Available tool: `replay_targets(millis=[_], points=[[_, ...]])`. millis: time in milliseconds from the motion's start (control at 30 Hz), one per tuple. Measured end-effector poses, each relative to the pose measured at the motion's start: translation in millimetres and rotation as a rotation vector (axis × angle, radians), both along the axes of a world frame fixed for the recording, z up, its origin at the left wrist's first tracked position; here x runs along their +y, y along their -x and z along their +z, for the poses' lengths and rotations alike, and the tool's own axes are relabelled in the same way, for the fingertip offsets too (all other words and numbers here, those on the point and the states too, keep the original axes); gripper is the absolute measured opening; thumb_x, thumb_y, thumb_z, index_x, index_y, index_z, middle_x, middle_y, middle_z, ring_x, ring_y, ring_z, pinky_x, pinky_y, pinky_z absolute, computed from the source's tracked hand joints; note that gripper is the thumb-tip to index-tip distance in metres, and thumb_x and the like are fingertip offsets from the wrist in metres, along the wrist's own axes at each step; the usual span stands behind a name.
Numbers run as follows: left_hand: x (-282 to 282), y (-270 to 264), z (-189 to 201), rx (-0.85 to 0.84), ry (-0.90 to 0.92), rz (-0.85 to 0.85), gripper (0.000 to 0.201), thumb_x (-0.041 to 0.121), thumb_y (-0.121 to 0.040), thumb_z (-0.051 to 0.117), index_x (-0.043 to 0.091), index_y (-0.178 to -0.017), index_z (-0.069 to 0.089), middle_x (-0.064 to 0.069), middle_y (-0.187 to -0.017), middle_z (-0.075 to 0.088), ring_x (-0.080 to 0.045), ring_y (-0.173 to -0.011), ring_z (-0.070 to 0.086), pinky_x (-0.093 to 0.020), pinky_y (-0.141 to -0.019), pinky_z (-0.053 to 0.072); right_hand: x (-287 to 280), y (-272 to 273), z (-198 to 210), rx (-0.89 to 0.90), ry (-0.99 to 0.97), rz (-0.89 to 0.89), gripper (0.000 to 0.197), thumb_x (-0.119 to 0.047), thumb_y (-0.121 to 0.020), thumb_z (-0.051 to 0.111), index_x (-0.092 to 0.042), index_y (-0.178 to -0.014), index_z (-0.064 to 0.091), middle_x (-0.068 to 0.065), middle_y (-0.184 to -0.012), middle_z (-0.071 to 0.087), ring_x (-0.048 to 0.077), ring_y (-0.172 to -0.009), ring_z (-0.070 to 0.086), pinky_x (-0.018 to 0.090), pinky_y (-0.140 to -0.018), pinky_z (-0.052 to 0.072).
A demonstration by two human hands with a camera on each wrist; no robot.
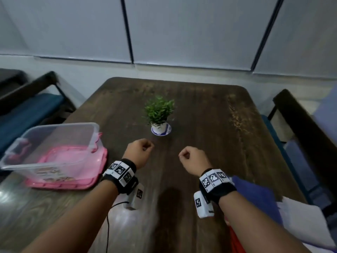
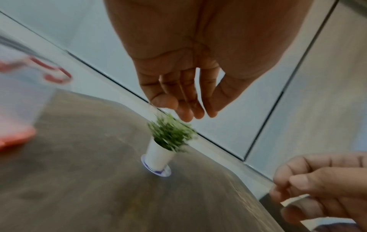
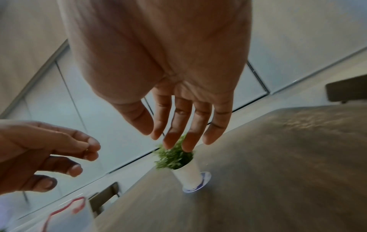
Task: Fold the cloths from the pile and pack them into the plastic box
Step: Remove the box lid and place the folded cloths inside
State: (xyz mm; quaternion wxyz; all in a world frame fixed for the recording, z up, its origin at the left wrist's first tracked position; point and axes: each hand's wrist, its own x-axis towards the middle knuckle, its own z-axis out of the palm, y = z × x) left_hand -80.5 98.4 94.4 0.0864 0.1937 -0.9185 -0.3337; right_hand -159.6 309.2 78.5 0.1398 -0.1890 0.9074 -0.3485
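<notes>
A clear plastic box [image 1: 60,126] with pink latches stands on its pink lid [image 1: 76,185] at the table's left edge; it looks empty. The cloth pile lies at the near right corner: a blue cloth [image 1: 255,199], a white one [image 1: 306,221] and a red one [image 1: 235,240], partly hidden by my right forearm. My left hand [image 1: 140,152] [image 2: 178,94] and right hand [image 1: 193,159] [image 3: 178,113] hover side by side over the middle of the table, fingers relaxed and loosely bent, holding nothing. Each hand also shows in the other's wrist view, right hand [image 2: 327,188] and left hand [image 3: 39,153].
A small potted plant [image 1: 159,114] on a saucer stands just beyond both hands. The dark wooden table [image 1: 209,115] ends at a white wall. Dark benches with blue cushions flank it on the left [image 1: 27,106] and right [image 1: 300,128]. A thin cable hangs from my left wrist.
</notes>
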Motion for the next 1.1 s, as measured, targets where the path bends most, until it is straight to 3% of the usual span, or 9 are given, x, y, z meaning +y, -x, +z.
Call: replay_targets(millis=[200,367,467,533,600,733,833,933,1100], points=[[-174.8,-68.1,10.6,0.051,0.058,0.266,0.013,0.010,-0.087,0.061,0.015,-0.092,0.071,-0.004,-0.090,0.070,-0.019,-0.079,0.061,-0.024,-0.073,0.041,-177.0,-32.2,-8.6,-0.090,0.026,0.147,0.014,-0.028,-0.087,0.061,-0.019,-0.088,0.071,-0.005,-0.086,0.073,0.016,-0.087,0.067,0.030,-0.081,0.054],[-314.6,-130.5,2.8,0.013,0.164,0.623,0.023,0.021,-0.078,0.061,0.019,-0.099,0.072,-0.012,-0.114,0.065,-0.034,-0.103,0.060,-0.042,-0.094,0.049,-282.2,-54.4,-27.2,-0.237,0.109,0.150,0.014,-0.025,-0.089,0.066,-0.019,-0.101,0.069,0.001,-0.103,0.075,0.018,-0.099,0.069,0.028,-0.093,0.052],[-372.6,-150.3,-12.5,-0.110,0.116,0.858,0.059,0.026,-0.077,0.070,0.018,-0.132,0.051,-0.018,-0.143,0.039,-0.043,-0.126,0.042,-0.055,-0.105,0.038,-321.7,-58.3,-31.4,-0.333,0.120,0.197,0.048,-0.031,-0.093,0.066,-0.015,-0.136,0.052,0.001,-0.130,0.064,0.019,-0.121,0.060,0.026,-0.100,0.042],[-397.7,-157.1,-20.6,-0.195,-0.043,0.909,0.087,0.020,-0.077,0.076,0.010,-0.147,0.025,-0.026,-0.148,0.029,-0.046,-0.132,0.036,-0.055,-0.107,0.034,-342.7,-58.9,-35.2,-0.376,0.134,0.260,0.046,-0.031,-0.093,0.066,-0.018,-0.134,0.051,0.001,-0.130,0.063,0.021,-0.122,0.059,0.032,-0.105,0.043],[-416.6,-161.0,-27.6,-0.301,-0.153,0.903,0.088,0.014,-0.080,0.072,0.002,-0.147,0.017,-0.032,-0.140,0.040,-0.048,-0.125,0.044,-0.051,-0.101,0.040,-356.4,-60.1,-37.1,-0.396,0.169,0.275,0.039,-0.025,-0.090,0.069,-0.021,-0.126,0.054,0.001,-0.125,0.067,0.020,-0.115,0.063,0.040,-0.105,0.047],[-438.2,-162.5,-31.1,-0.281,-0.103,0.830,0.055,0.013,-0.085,0.065,-0.005,-0.133,0.044,-0.029,-0.124,0.057,-0.044,-0.116,0.054,-0.046,-0.097,0.044,-362.2,-53.0,-37.9,-0.408,0.289,0.122,0.056,-0.004,-0.083,0.069,-0.010,-0.136,0.050,0.005,-0.130,0.064,0.018,-0.113,0.063,0.036,-0.100,0.051],[-429.4,-155.9,-17.7,-0.160,-0.124,0.732,0.027,0.015,-0.083,0.067,0.002,-0.106,0.063,-0.020,-0.100,0.066,-0.035,-0.090,0.060,-0.038,-0.076,0.043,-342.3,-44.8,-36.5,-0.511,0.497,-0.038,0.051,0.006,-0.080,0.068,-0.015,-0.123,0.052,0.010,-0.124,0.064,0.023,-0.107,0.065,0.047,-0.093,0.056],[-395.7,-132.1,-1.5,0.005,-0.177,0.637,0.030,0.026,-0.085,0.067,0.008,-0.109,0.068,-0.015,-0.096,0.067,-0.029,-0.085,0.059,-0.034,-0.074,0.040,-299.8,-28.9,-29.8,-0.515,0.637,-0.201,0.049,0.002,-0.082,0.068,-0.017,-0.125,0.054,0.011,-0.113,0.068,0.029,-0.101,0.069,0.054,-0.087,0.057],[-307.8,-76.8,-5.7,0.056,-0.101,0.458,0.049,0.047,-0.083,0.063,0.004,-0.105,0.065,-0.019,-0.099,0.068,-0.037,-0.096,0.064,-0.040,-0.083,0.049,-182.8,-5.6,-22.5,-0.319,0.457,-0.244,0.042,-0.019,-0.083,0.072,-0.028,-0.124,0.066,0.006,-0.092,0.076,0.025,-0.087,0.074,0.053,-0.086,0.058]])
